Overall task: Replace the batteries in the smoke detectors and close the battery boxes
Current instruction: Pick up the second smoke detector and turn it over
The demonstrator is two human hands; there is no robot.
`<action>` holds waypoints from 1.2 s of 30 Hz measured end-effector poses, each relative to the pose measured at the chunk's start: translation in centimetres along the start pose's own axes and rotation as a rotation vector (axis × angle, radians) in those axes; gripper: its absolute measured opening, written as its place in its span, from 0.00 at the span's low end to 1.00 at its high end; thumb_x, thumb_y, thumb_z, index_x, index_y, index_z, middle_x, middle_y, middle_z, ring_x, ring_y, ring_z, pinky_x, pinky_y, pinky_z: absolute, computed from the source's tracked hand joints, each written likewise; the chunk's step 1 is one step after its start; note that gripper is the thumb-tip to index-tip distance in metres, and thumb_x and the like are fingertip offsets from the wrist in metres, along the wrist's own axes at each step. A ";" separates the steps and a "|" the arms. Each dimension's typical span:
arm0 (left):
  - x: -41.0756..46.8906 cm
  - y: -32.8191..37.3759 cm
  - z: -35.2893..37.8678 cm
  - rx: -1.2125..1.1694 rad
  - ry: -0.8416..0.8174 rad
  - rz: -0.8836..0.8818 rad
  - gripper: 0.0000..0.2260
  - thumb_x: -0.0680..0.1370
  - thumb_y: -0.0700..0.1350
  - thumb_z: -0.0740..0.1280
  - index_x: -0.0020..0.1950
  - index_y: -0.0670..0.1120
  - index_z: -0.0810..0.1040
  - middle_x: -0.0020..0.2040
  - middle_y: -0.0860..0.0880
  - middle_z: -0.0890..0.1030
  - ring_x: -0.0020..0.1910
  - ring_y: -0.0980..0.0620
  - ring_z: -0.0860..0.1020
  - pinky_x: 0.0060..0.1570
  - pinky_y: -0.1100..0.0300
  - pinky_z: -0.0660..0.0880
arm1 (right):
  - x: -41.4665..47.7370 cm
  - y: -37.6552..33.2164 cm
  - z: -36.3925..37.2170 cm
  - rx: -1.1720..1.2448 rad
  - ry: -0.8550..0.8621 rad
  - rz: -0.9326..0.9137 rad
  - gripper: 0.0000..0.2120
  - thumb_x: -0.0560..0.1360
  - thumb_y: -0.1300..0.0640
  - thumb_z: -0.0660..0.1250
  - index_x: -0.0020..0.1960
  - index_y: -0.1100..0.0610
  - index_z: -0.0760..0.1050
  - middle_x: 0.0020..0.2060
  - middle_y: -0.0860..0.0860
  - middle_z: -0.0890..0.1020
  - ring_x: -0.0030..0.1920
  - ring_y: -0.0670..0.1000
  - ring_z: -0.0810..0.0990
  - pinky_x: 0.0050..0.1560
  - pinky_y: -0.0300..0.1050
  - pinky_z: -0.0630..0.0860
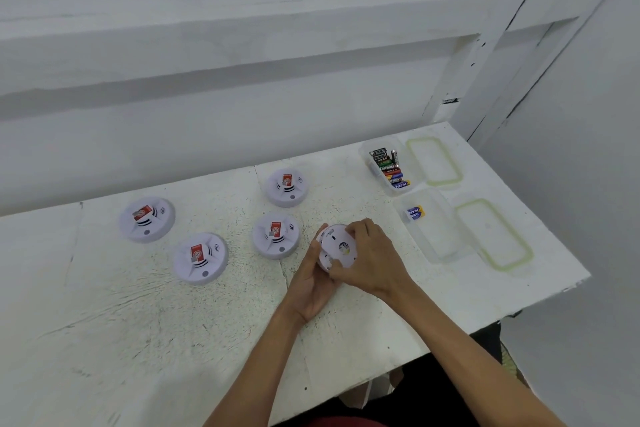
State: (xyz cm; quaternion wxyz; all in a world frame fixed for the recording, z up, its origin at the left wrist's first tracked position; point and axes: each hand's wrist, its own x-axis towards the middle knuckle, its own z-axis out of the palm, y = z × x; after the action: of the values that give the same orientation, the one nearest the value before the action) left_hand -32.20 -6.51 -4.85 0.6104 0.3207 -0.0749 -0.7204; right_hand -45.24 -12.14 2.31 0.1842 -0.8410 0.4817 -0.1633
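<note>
Scuffed white tabletop (138, 322) against a white wall, just the one head view.

Right of centre: held smoke detector (337, 246), lifted off the surface, back side up and tipped toward the camera. Left hand (311, 284) cupping it from 7 o'clock, fingers curled round the left rim. Right hand (372, 260) clamped on from 3 o'clock, fingertips curled onto the back. Both gripping, neither one spread.

Battery slot (344, 248) sitting right off the right fingertips, roughly 9 o'clock from that hand. Something yellow and dark in there, probably a cell already seated, but too small to swear on. Slot's long axis, cover on or off: can't tell.

Four more detectors domes up with red labels, out between 9 and 11 o'clock from the held one: far-left detector (147, 219), front-left detector (201, 258), middle detector (276, 236), back detector (287, 187).

Full battery tub (388, 168) at 1 o'clock. Near tub (433, 243) at 3 o'clock with a blue-and-yellow battery pair (415, 212) lying roughly 9-to-3. Both lids off, one beside each tub: far lid (434, 161), near lid (493, 234).

Right hand clearly nearer the tubs, so probably the one for any reach that way, left holding the detector.
</note>
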 end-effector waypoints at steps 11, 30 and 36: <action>-0.6 0.6 0.2 -0.154 0.081 -0.043 0.29 0.85 0.61 0.52 0.78 0.43 0.67 0.74 0.38 0.74 0.74 0.38 0.72 0.68 0.45 0.75 | 0.5 3.4 -1.2 0.329 0.092 0.497 0.28 0.67 0.45 0.76 0.62 0.56 0.74 0.56 0.51 0.77 0.54 0.51 0.77 0.50 0.41 0.71; -1.0 0.8 0.5 -0.169 0.051 -0.095 0.24 0.83 0.47 0.56 0.80 0.49 0.66 0.76 0.39 0.72 0.74 0.32 0.70 0.72 0.28 0.62 | -1.1 3.5 0.2 0.176 0.186 0.355 0.12 0.82 0.50 0.61 0.60 0.54 0.78 0.56 0.50 0.79 0.54 0.50 0.75 0.49 0.42 0.70; -1.1 0.8 0.5 -0.116 0.062 -0.102 0.26 0.83 0.48 0.56 0.82 0.48 0.61 0.77 0.38 0.69 0.76 0.35 0.68 0.72 0.34 0.68 | -0.9 1.8 0.0 0.382 0.071 0.259 0.07 0.79 0.54 0.68 0.56 0.53 0.80 0.45 0.46 0.85 0.40 0.42 0.82 0.42 0.36 0.79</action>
State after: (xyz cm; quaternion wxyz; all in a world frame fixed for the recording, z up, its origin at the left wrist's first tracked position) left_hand -31.78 -5.88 -3.62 0.5923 0.3101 0.0024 -0.7436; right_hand -47.05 -12.17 1.39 0.3423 -0.7157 0.5522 -0.2562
